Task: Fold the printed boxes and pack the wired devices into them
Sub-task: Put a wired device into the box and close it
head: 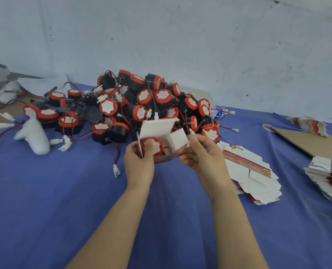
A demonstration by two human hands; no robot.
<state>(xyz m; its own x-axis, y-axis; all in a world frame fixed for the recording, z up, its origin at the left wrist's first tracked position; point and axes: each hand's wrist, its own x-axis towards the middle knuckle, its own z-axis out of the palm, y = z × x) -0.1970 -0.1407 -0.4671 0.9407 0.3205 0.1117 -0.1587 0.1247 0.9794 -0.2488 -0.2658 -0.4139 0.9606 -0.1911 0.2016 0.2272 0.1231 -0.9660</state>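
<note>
Midway through packing, a person's left hand (139, 162) grips the left side of a half-folded printed box (159, 129), fingers curled round it, with a red-and-white wired device (151, 147) sitting in the open mouth; the right hand (202, 154) pinches the box's right side at a white flap. A red wire (177, 153) loops out below that flap, and it looks likely to be trapped or to spring the lid if the flaps close before it is tucked in; the device could also slip out, since the box is held above the blue cloth (64, 200) with its top open. Around them, from the left: a white padded bundle (33, 136), a heap of unpacked devices (151, 100) with tangled leads directly behind the box, a loose white connector (116, 169) near the left wrist, a water bottle (218, 111), flat box blanks (252, 171) just beside the right forearm, a brown cardboard sheet (306, 142) and a stack of blanks (328, 177) at the far right
</note>
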